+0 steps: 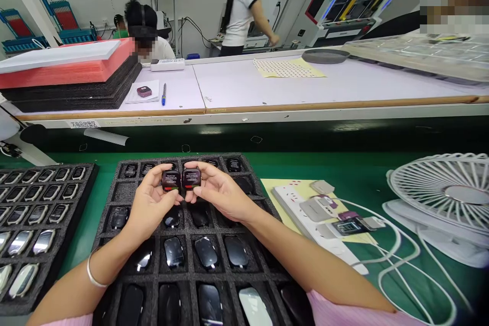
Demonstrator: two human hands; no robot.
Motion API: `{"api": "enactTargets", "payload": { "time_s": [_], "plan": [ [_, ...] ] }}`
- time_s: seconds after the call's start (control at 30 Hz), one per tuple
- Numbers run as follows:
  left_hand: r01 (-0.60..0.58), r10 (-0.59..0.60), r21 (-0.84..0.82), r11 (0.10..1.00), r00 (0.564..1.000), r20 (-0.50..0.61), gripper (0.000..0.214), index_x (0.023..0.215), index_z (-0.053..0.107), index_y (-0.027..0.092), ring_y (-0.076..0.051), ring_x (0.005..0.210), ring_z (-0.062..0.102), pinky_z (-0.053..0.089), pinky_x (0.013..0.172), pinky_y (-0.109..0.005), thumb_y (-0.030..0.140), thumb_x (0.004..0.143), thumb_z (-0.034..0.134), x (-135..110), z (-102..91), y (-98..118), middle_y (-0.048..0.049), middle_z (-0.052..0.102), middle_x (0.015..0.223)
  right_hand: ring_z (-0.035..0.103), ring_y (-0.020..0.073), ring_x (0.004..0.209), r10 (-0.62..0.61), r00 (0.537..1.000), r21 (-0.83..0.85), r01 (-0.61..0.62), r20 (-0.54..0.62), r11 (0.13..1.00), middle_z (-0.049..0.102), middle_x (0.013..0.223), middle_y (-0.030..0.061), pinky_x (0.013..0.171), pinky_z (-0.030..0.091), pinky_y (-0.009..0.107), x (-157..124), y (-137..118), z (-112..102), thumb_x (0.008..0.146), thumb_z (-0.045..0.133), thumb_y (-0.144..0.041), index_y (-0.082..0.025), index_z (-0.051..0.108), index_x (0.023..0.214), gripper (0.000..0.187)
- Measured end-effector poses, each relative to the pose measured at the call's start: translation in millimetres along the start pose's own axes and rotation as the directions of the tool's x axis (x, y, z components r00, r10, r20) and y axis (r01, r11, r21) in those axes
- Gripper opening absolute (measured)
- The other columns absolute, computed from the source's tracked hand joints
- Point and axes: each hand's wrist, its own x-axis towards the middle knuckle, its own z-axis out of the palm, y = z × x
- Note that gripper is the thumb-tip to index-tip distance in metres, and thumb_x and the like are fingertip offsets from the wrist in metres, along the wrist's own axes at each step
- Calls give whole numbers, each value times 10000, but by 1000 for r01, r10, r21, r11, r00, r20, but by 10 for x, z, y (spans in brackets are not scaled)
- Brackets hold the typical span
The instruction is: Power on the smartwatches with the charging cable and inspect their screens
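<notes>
My left hand (155, 201) pinches a smartwatch body (171, 180) between thumb and fingers. A second smartwatch body (191, 178) is gripped in my right hand (217, 191), side by side with the first. Both are strapless, with lit screens showing small text and a red and green strip; the text is too small to read. The two are held up over a dark foam tray (179, 277), whose compartments hold more watch bodies, mostly with dark screens. One light-coloured watch body (255, 305) lies in the tray's front row.
Left stands another foam tray (82, 214) of watches. On the right are a power strip (282, 196) with chargers, white cables (397, 244) and a white fan (439, 198). Beyond runs a raised shelf (229, 86) with stacked foam (72, 76) and a pen (164, 94). Two people are farther back.
</notes>
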Motion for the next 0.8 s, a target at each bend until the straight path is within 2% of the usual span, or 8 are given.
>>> {"api": "enactTargets", "payload": {
  "time_s": [0.13,0.3,0.4,0.6,0.8],
  "plan": [
    [-3,3,6,1000,1000,-2,473,1173,562,217,-107,661,676,594,641,-262,193,740,750,3,-5,-21,-35,687,1032,638,127,726,19,1000,-24,-19,-12,1000,626,902,10,697,536,312,0,-1,4,857,709,-279,-235,541,1251,430],
    [14,-12,-40,999,999,44,532,1249,560,220,-139,730,725,625,761,-324,198,750,742,-21,-7,-1,-71,685,1168,611,109,731,9,998,-44,-11,-58,999,607,1015,19,723,533,306,-6,-13,-2,817,723,-222,-257,558,1221,438],
    [52,-50,-54,997,998,44,490,1253,580,216,-167,736,747,638,759,-351,227,780,706,-34,-8,12,-82,672,1216,585,100,688,4,996,-45,-8,-90,999,593,968,7,676,519,288,-1,-6,-8,814,723,-234,-256,575,1190,405],
    [72,-70,-48,996,997,36,431,1222,611,211,-177,688,755,657,716,-360,278,805,699,-32,-6,-6,-72,688,1158,513,88,624,5,991,-63,-13,-137,998,566,897,-7,594,489,262,17,17,2,804,739,-289,-240,600,1118,347],
    [64,-61,-63,996,997,43,429,1205,624,202,-184,682,754,659,701,-354,290,795,714,-29,-12,-26,-74,703,1121,492,91,633,-2,992,-58,-5,-127,998,553,896,-3,574,485,250,16,7,17,788,750,-292,-243,602,1104,353]
  ]
}}
